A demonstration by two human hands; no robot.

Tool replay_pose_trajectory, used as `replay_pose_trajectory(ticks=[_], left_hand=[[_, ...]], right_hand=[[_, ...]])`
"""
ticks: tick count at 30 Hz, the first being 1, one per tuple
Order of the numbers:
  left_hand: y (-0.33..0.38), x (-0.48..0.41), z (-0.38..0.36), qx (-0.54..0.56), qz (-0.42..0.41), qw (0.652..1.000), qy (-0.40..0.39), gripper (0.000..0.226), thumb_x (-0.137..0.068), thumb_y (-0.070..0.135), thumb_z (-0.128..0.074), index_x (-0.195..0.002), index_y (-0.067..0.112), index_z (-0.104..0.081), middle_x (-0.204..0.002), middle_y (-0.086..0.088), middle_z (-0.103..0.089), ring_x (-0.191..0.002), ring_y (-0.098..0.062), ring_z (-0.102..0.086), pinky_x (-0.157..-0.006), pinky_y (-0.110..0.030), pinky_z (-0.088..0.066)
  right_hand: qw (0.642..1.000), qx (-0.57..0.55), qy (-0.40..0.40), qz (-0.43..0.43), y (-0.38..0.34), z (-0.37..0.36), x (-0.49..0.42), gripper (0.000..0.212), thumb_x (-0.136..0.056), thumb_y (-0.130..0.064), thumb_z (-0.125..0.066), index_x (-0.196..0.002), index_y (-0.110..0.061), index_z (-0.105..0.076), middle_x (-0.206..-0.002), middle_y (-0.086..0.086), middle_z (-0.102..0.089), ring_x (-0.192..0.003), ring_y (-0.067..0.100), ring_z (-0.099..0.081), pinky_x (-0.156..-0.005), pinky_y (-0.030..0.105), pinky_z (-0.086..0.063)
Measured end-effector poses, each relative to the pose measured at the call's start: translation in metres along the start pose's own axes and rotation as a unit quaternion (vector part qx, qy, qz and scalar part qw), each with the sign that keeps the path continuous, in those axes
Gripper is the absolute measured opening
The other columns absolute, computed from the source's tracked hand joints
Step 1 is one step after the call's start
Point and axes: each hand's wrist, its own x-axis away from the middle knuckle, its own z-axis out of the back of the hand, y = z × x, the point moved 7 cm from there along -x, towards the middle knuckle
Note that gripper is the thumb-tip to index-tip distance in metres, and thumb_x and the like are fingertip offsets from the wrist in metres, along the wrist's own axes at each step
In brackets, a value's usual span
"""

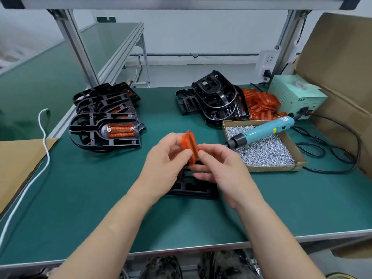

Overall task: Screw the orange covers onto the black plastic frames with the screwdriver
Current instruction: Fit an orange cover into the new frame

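Both hands hold one orange cover [190, 147] on edge above the table's middle. My left hand [169, 164] pinches its left side and my right hand [219, 166] pinches its right side. Under the hands a black plastic frame [193, 187] lies flat on the green mat, mostly hidden. The teal electric screwdriver [261, 131] rests across a cardboard tray of silver screws [267, 152] to the right. At the left a stack of black frames [104, 119] has an orange cover [120, 131] fixed on the top one.
A pile of bare black frames [213, 99] and a heap of loose orange covers [259, 104] lie at the back right. A pale green power box [296, 95] with black cables stands behind the tray. Cardboard [18, 158] and a white cord [43, 141] lie at the left edge.
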Motion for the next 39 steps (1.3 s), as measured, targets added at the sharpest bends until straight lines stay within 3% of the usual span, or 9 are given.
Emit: replay_pose_trajectory(ticks=[2, 6, 10, 11, 13, 18, 22, 33, 39], left_hand=[[0.011, 0.0, -0.005, -0.138, -0.075, 0.987, -0.031, 0.013, -0.089, 0.015, -0.055, -0.1, 0.011, -0.06, -0.115, 0.0, -0.065, -0.104, -0.021, -0.063, -0.094, -0.038, -0.05], [0.025, 0.006, -0.022, -0.325, -0.186, 0.924, -0.077, 0.009, -0.094, 0.008, -0.054, -0.102, 0.01, -0.057, -0.105, 0.001, -0.06, -0.099, -0.022, -0.056, -0.085, -0.04, -0.047], [0.025, 0.01, -0.029, -0.387, -0.228, 0.889, -0.092, 0.01, -0.096, 0.015, -0.051, -0.1, 0.013, -0.06, -0.111, 0.001, -0.061, -0.101, -0.024, -0.057, -0.088, -0.043, -0.045], [0.024, 0.011, -0.028, -0.393, -0.23, 0.886, -0.087, 0.011, -0.096, 0.019, -0.051, -0.098, 0.014, -0.06, -0.112, 0.002, -0.062, -0.103, -0.023, -0.057, -0.092, -0.044, -0.044], [0.02, 0.01, -0.022, -0.386, -0.212, 0.895, -0.073, 0.009, -0.093, 0.023, -0.058, -0.098, 0.016, -0.061, -0.118, 0.005, -0.062, -0.112, -0.019, -0.055, -0.1, -0.043, -0.04], [0.001, 0.0, 0.008, -0.259, -0.073, 0.962, -0.046, 0.059, -0.08, 0.032, -0.074, -0.132, 0.027, -0.047, -0.13, 0.02, -0.056, -0.126, -0.001, -0.048, -0.108, -0.028, -0.037], [-0.012, -0.005, 0.021, -0.184, -0.02, 0.982, -0.035, 0.061, -0.082, 0.024, -0.075, -0.135, 0.031, -0.047, -0.121, 0.021, -0.066, -0.121, -0.012, -0.057, -0.109, -0.041, -0.041], [-0.014, -0.006, 0.015, -0.138, -0.02, 0.99, -0.035, 0.061, -0.082, 0.01, -0.078, -0.134, 0.031, -0.054, -0.119, 0.012, -0.069, -0.116, -0.008, -0.062, -0.11, -0.038, -0.043], [-0.009, -0.007, 0.015, -0.269, -0.052, 0.961, -0.05, 0.045, -0.082, 0.017, -0.08, -0.125, 0.024, -0.067, -0.11, 0.018, -0.062, -0.106, 0.003, -0.057, -0.102, -0.021, -0.041]], right_hand=[[0.993, 0.091, 0.051, 0.054, -0.012, 0.009, 0.001, 0.007, -0.099, -0.026, -0.066, -0.103, -0.021, -0.07, -0.1, -0.002, -0.073, -0.073, 0.018, -0.076, -0.055, 0.025, -0.055], [0.988, 0.106, 0.078, 0.08, -0.02, 0.012, 0.001, 0.029, -0.083, -0.05, -0.073, -0.091, -0.023, -0.072, -0.076, -0.006, -0.072, -0.054, 0.009, -0.065, -0.045, 0.015, -0.042], [0.993, 0.075, 0.065, 0.066, -0.013, 0.013, -0.002, 0.003, -0.093, -0.013, -0.07, -0.091, -0.014, -0.071, -0.069, 0.001, -0.072, -0.053, 0.013, -0.063, -0.041, 0.02, -0.041], [0.993, 0.078, 0.064, 0.063, -0.011, 0.014, -0.002, 0.009, -0.093, -0.006, -0.066, -0.09, -0.014, -0.072, -0.07, 0.002, -0.072, -0.055, 0.017, -0.064, -0.042, 0.022, -0.042], [0.993, 0.084, 0.059, 0.062, -0.008, 0.015, -0.003, 0.016, -0.092, 0.0, -0.062, -0.093, -0.013, -0.072, -0.071, 0.003, -0.073, -0.058, 0.02, -0.064, -0.046, 0.024, -0.045], [0.994, 0.074, 0.025, 0.077, -0.007, 0.019, -0.003, 0.016, -0.097, -0.002, -0.062, -0.101, -0.014, -0.071, -0.078, 0.001, -0.075, -0.063, 0.011, -0.068, -0.051, 0.02, -0.046], [0.996, 0.061, 0.013, 0.067, -0.005, 0.024, -0.005, 0.021, -0.099, 0.0, -0.058, -0.103, -0.015, -0.072, -0.081, 0.001, -0.076, -0.064, 0.012, -0.068, -0.053, 0.019, -0.047], [0.997, 0.052, 0.008, 0.061, 0.002, 0.027, -0.008, 0.022, -0.1, 0.002, -0.056, -0.105, -0.012, -0.073, -0.081, 0.005, -0.074, -0.063, 0.012, -0.067, -0.052, 0.018, -0.047], [0.99, 0.095, 0.057, 0.089, 0.007, 0.033, -0.007, 0.014, -0.095, -0.005, -0.068, -0.101, -0.017, -0.067, -0.078, 0.0, -0.07, -0.066, 0.018, -0.074, -0.058, 0.023, -0.055]])
